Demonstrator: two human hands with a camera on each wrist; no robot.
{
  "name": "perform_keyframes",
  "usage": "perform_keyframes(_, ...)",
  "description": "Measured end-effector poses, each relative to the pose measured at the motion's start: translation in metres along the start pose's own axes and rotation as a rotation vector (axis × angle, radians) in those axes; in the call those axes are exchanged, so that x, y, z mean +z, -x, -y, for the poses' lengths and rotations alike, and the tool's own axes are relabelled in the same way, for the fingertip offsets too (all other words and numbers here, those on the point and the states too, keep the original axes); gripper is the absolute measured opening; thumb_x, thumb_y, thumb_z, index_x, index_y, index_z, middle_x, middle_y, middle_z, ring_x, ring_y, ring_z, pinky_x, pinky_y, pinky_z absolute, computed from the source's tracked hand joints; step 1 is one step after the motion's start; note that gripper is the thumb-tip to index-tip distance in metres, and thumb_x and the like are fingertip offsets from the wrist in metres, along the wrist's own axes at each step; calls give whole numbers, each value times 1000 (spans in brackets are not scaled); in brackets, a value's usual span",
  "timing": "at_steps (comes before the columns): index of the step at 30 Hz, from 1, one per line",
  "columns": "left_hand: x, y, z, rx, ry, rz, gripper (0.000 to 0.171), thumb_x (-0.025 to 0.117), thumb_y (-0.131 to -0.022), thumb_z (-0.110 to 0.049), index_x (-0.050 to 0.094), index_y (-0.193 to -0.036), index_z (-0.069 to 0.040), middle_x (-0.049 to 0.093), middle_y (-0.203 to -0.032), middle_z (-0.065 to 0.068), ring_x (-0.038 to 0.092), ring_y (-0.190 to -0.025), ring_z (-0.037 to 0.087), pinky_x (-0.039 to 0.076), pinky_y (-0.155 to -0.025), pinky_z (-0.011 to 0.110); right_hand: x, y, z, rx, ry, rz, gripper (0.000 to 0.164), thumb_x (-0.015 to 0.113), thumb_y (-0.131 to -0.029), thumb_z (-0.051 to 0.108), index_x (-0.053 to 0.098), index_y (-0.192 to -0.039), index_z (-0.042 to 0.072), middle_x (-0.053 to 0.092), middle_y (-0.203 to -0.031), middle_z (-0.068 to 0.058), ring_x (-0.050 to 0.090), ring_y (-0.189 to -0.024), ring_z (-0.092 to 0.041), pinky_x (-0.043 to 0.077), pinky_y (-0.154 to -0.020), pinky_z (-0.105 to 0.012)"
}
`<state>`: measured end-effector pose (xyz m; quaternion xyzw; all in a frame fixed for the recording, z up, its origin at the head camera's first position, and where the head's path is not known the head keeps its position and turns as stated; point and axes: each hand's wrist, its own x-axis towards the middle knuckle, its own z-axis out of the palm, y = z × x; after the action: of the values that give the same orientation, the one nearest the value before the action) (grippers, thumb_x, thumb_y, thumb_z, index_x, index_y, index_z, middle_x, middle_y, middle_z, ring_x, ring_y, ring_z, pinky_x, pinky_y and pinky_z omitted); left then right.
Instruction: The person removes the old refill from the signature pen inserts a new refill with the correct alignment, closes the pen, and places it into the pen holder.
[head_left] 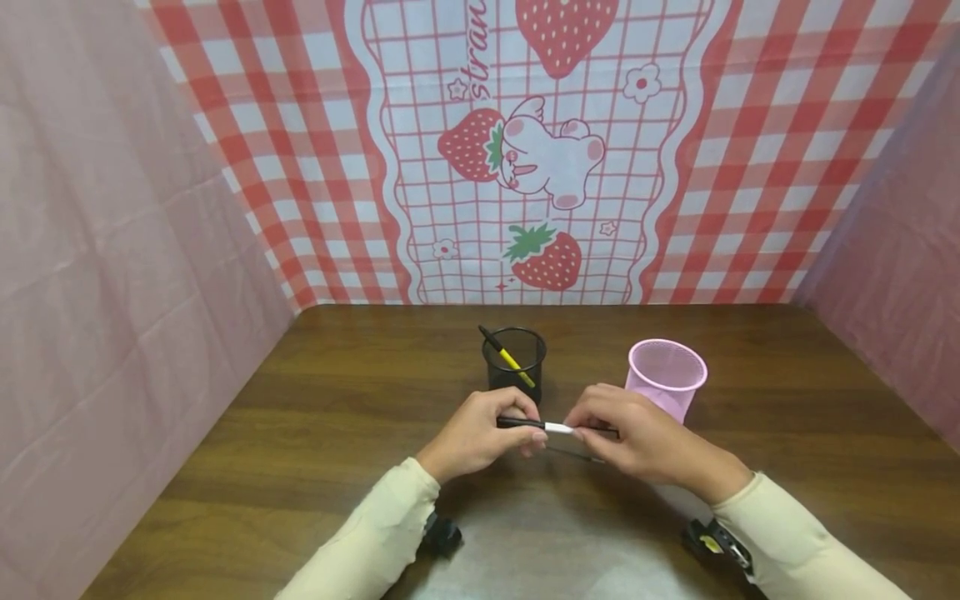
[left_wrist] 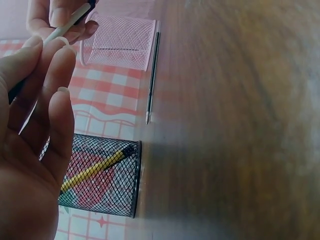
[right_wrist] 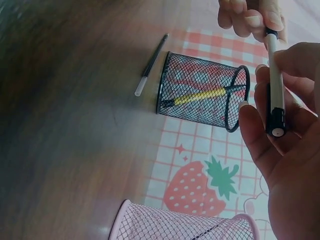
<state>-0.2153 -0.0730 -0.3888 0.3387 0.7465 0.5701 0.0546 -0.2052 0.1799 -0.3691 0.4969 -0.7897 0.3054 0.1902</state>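
Observation:
Both hands hold one white-barrelled pen with black ends, level above the table. My left hand pinches its black left end between thumb and fingers. Fingers and thumb of my right hand grip the white barrel toward the other end, whose black tip faces the right wrist camera. Below the hands a thin dark ink refill with a metal tip lies on the table. Just beyond the left hand stands a black mesh pen cup with a yellow-and-black pen leaning in it.
A pink mesh pen cup stands upright behind the right hand. The brown wooden table ends at a strawberry-print checked cloth at the back. Plain pink cloths hang on the left and right.

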Motion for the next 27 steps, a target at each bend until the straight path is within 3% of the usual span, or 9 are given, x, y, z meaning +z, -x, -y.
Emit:
perform_keyframes(4,0,0,0,1,16,8,13,77,-90,-11,65,-93,-7,73,-76,0,70,-66,17,56,-61,33,0,1,0,7,-4,7,21,75,-86,3,71,-98,20,62,-92,15,56,-78,0,48,-65,-19)
perform_keyframes(11,0,1,-2,8,27,23,13,77,-90,-13,66,-94,-7,73,-78,0,69,-67,18,55,-61,28,-3,0,4,-62,-69,-32,35,74,-82,-7,71,-105,19,64,-96,7,58,-81,-3,48,-66,-15)
perform_keyframes(19,1,0,-2,2,30,31,13,76,-91,-13,66,-95,-7,74,-80,1,71,-69,19,58,-64,39,-2,1,4,-42,-96,-40,34,75,-79,-10,73,-104,13,64,-96,3,60,-82,-7,49,-66,-17)
perform_keyframes(27,2,0,-4,6,22,10,12,77,-90,-10,66,-95,-7,73,-79,1,70,-67,17,58,-63,38,1,2,3,2,-62,-18,23,75,-82,-3,73,-101,10,63,-97,5,60,-81,-5,48,-67,-14)
